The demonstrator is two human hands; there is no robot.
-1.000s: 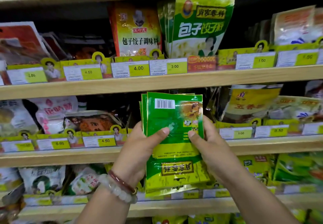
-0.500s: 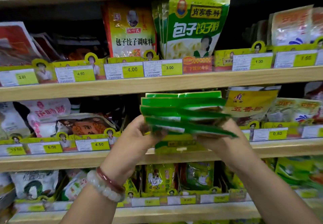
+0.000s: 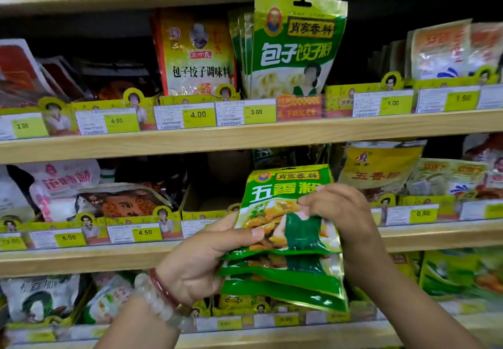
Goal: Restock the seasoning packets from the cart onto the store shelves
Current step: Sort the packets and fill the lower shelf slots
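Observation:
I hold a fanned stack of green five-spice seasoning packets [image 3: 285,229], front side toward me, in front of the middle shelf [image 3: 81,260]. My left hand [image 3: 201,261] grips the stack's left edge, thumb across the top packet. My right hand [image 3: 340,212] pinches the top packet's right side with curled fingers. Directly behind the stack, an open cardboard tray slot [image 3: 206,204] on the middle shelf looks dark and hollow. The cart is out of view.
Upper shelf [image 3: 245,136] carries upright green dumpling-seasoning packets [image 3: 294,46] and a yellow-red packet [image 3: 194,54], with price tags along its edge. Yellow five-spice packets [image 3: 378,169] stand right of the hands. Pink and brown bags [image 3: 81,193] fill the middle shelf's left. More packets line the lower shelf [image 3: 299,335].
The stack was flipped from back side up, through an edge-on tilt, to front side facing me. Both hands kept hold and shifted slightly right.

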